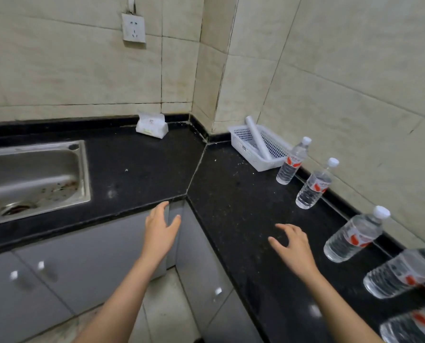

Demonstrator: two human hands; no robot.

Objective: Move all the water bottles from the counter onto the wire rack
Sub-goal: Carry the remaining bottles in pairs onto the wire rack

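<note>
rightward, bottles [352, 238] upright on counter [231, 194]

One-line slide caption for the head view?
Left hand and right hand open at a black counter; five water bottles stand along the wall, none held.

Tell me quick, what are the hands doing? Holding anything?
Left hand: open, holding nothing, out by the counter edge.
Right hand: open, fingers spread over the counter, holding nothing.
</note>
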